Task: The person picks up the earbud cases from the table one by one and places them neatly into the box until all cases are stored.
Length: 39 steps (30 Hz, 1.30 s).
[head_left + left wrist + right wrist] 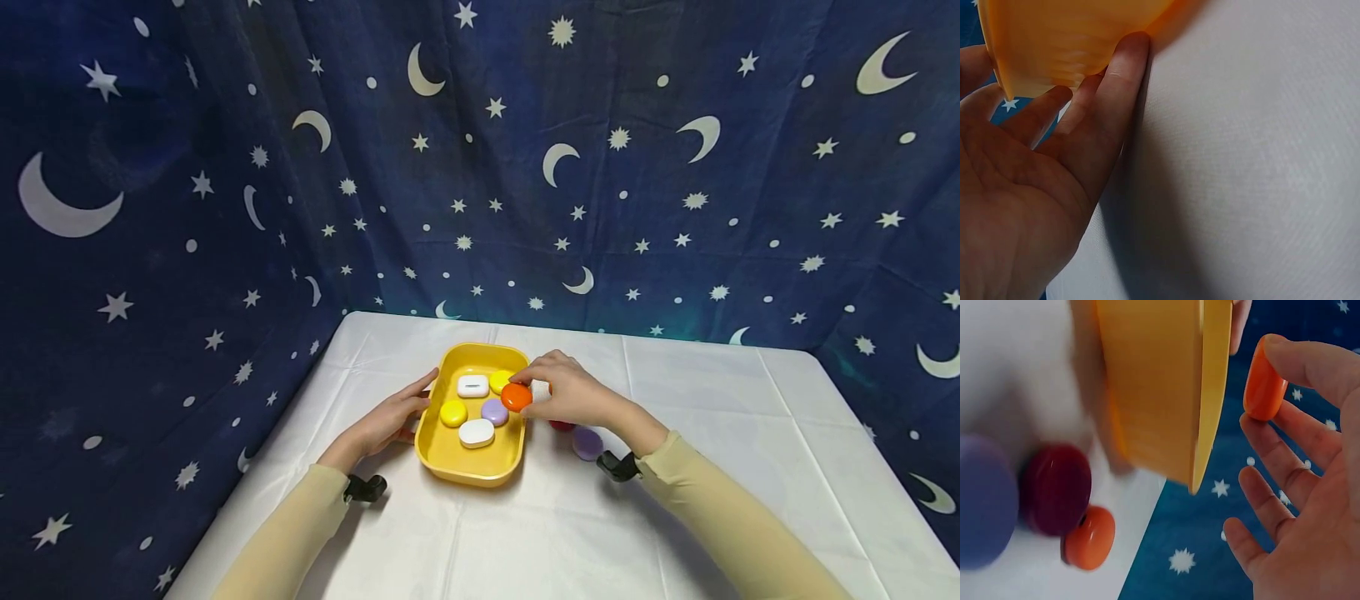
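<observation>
My right hand (567,390) pinches a glossy orange rounded piece (516,397) between thumb and fingers, over the right edge of a yellow tray (468,477). In the right wrist view the held orange piece (1265,381) stands on edge beside the tray wall, the lower fingers spread. My left hand (389,423) touches the tray's left side with extended fingers; the left wrist view shows fingertips (1130,53) against its outer wall. Inside the tray lie two yellow round pieces (453,413), a lilac one (494,412), a plain white one (476,433) and a white one with a dark mark (472,386).
To the right of the tray, a lilac disc (587,443), a dark red disc (1057,490) and another orange piece (1090,537) lie on the white-covered table (720,417), partly under my right hand. A blue star-and-moon curtain (510,167) closes off the back and left.
</observation>
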Available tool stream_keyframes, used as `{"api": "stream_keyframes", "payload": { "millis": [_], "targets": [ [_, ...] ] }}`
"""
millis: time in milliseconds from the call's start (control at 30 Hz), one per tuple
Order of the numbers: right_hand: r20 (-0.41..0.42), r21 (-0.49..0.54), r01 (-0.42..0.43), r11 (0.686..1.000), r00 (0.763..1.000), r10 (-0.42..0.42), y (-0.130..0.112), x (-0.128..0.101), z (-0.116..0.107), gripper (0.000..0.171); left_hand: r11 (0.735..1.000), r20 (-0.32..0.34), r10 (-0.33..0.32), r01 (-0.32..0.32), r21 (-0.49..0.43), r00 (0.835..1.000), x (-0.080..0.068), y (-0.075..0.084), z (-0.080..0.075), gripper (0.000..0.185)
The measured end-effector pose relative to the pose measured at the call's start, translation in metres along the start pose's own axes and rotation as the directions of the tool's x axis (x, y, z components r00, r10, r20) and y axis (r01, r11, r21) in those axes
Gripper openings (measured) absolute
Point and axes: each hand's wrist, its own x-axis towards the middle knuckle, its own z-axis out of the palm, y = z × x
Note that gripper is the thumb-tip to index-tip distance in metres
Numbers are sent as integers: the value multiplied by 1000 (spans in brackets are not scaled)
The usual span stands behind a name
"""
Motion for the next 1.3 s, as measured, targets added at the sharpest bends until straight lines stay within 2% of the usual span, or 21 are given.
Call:
{"api": "stream_keyframes", "payload": {
  "millis": [200,400,567,1033,1300],
  "targets": [
    [37,-142,86,986,996,-82,-9,10,15,44,1000,7,8,-8,0,1000,-1,1,0,59],
    [71,-232,107,967,993,-93,-11,11,21,44,1000,2,10,-10,5,1000,-1,1,0,59],
    [70,-214,88,973,995,-74,-11,8,18,48,1000,-4,5,-5,10,1000,0,1,0,59],
    [-16,-129,5,992,1000,-7,7,-13,-2,45,1000,-4,-6,6,1,1000,0,0,0,59],
    [-31,-119,13,993,999,-17,21,-25,-2,45,1000,1,0,0,-10,1000,1,-1,-1,59]
  ]
}}
